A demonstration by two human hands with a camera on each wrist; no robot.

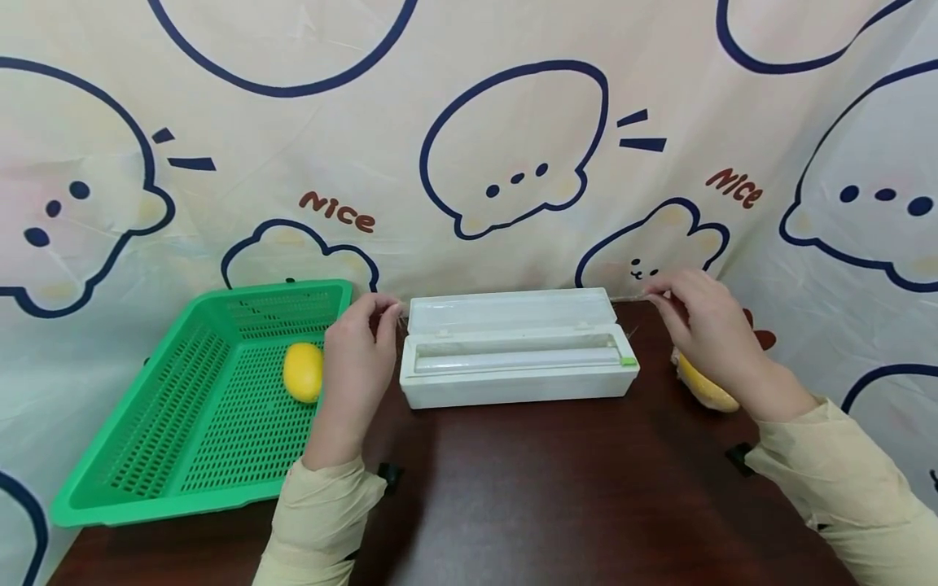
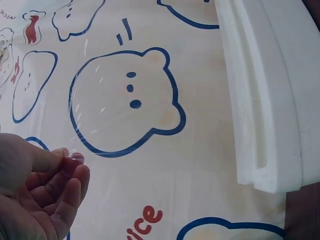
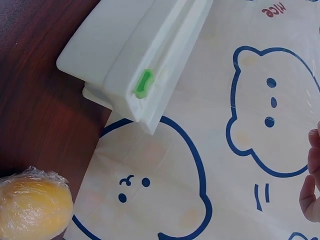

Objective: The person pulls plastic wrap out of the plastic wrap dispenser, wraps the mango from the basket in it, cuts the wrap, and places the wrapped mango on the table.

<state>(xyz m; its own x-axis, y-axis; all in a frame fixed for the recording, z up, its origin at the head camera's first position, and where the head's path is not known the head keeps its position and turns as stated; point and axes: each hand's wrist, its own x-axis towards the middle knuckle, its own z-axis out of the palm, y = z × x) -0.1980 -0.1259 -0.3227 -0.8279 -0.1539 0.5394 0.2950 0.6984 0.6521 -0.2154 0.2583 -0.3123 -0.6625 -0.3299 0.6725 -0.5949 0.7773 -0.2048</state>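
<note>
On either side of a white dispenser (image 1: 513, 393), a pinch of clear film (image 2: 73, 155)

Left of the dispenser, as the head view has it, the left hand (image 1: 362, 338) pinches the film between thumb and fingers; the left wrist view shows it gathered at the fingertips, with the other fingers loosely curled. To the right, the right hand (image 1: 699, 321) pinches the film too, thumb and forefinger meeting at its edge near the raised lid (image 1: 513, 309). The right wrist view catches only some of that hand's fingers at its border. The film is so transparent that its full extent cannot be told.

Between the two hands, the dispenser sits on a dark brown table (image 1: 550, 496). Its lid stands up along the back, a pale roll (image 1: 513, 359) shows in the long window, and a green slider (image 3: 144, 83) sits at the right end.

Beneath the right wrist lies a yellow fruit (image 3: 35, 207) wrapped in crinkled plastic. On the far left is a green basket (image 1: 183, 504) with slotted sides, and inside it, close to the left hand, rests a yellow lemon (image 1: 303, 372). Pale cream sleeves (image 1: 322, 513) cover both forearms. Behind everything hangs a cream backdrop (image 1: 506, 32) printed with blue-outlined cartoon faces and the word "Nice".
</note>
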